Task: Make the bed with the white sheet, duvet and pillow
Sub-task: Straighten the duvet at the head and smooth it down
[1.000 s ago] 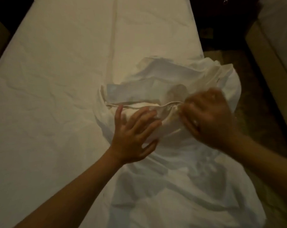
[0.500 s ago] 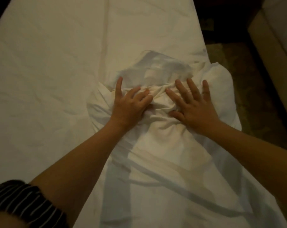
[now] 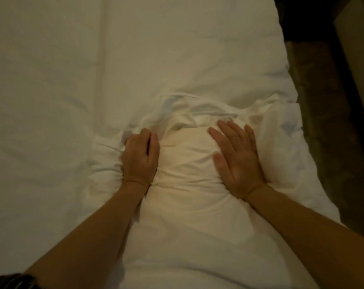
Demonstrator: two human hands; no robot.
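A person's two hands work a single white pillow (image 3: 187, 163) on a bed in a dimly lit room. The left hand (image 3: 140, 159) is curled, fingers bent down into the bunched cloth, gripping the pillow's left side with the thumb lying along the top. The right hand (image 3: 237, 161) is spread flat, fingers straight and slightly apart, pressing palm-down on the pillow's right side. The pillow bulges between the two hands, and its case (image 3: 197, 107) lies gathered in loose folds just beyond the fingertips.

The pillow lies near the bed's right edge, on a white sheet (image 3: 72, 80) that covers the mattress and shows light creases. Dark floor (image 3: 323, 132) runs along the right of the bed, and the pale edge of another piece of furniture (image 3: 358, 49) stands at the upper right; what it is cannot be told. A dark striped sleeve (image 3: 12, 281) shows at the lower left corner.

In view: two hands, two bare forearms, one pillow, one bed.
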